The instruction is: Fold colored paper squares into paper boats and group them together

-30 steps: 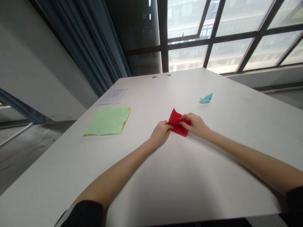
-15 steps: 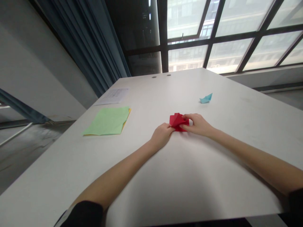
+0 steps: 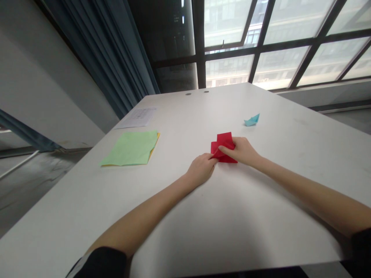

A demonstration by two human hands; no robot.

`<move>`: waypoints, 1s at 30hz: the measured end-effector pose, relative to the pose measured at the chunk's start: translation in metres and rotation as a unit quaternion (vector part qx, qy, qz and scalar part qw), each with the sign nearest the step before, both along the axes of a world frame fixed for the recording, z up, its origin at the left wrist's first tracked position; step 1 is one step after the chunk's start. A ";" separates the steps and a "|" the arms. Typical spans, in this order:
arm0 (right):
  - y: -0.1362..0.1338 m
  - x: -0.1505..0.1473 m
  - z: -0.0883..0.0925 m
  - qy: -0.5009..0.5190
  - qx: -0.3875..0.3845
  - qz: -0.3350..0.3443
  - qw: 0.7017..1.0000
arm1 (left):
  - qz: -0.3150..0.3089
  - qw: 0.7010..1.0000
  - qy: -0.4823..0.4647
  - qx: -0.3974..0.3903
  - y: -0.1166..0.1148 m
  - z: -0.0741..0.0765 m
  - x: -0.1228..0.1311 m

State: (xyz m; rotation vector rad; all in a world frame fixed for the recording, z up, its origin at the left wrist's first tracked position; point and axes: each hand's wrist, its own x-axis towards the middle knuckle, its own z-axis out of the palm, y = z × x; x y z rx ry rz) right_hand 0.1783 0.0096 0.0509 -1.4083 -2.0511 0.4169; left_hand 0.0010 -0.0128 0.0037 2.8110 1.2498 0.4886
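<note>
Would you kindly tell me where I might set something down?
Bare tabletop lies between the green sheet and the red paper, and right of the blue folded paper. The left hand and right hand crowd the red paper; the green sheet and printed sheet crowd the left side.

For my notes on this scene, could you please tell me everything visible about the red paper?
The red paper looks thin and plain, folded into overlapping layers with straight edges. A squarish flap extends at its far side. It is over the white table; whether it lies flat there is unclear. The left hand pinches its left part; the right hand holds its right side, partly covering it.
</note>
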 end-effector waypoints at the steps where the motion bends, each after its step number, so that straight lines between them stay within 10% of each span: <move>1: 0.002 0.002 0.000 0.018 -0.010 -0.002 1.000 | 0.000 1.000 0.001 0.001 0.000 0.000 0.000; 15: 0.029 0.013 -0.028 0.302 -0.223 0.035 0.926 | -0.010 1.000 -0.005 0.005 -0.006 -0.002 0.003; 30: 0.031 0.027 -0.030 0.268 -0.304 0.103 0.909 | 0.024 0.999 -0.006 0.019 -0.008 -0.008 0.005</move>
